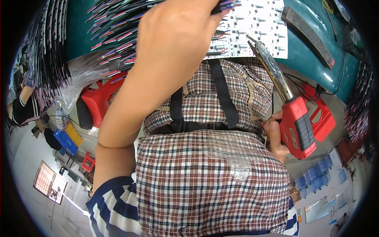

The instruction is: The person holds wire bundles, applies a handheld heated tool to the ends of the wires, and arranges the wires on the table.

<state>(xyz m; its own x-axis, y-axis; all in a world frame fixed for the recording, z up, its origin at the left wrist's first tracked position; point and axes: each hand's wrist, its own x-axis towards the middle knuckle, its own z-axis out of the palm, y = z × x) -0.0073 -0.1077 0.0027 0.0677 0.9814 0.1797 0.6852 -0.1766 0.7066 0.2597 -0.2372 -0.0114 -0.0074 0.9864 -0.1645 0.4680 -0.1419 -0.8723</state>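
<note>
My left hand (173,33) reaches across the upper middle, over the near edge of the green bench. Its fingers are closed on a black cable (226,6) whose thin coloured wire ends stick out to the right. Under and beside that hand lies a white panel of small circuit boards (260,23). Many black cables with bared wire ends (118,31) run out to the left of it. My right hand (275,134) is wrapped round a red soldering gun (299,128) with a black grip. The gun's metal tip points up at the panel's near edge; contact cannot be made out.
On the green bench top (316,31), a grey bar (308,37) lies right of the panel. Finished-looking cable bundles hang at the left (49,55) and right (359,102). Red plastic stools (96,98) stand below. Another person's arm (27,93) shows at the far left.
</note>
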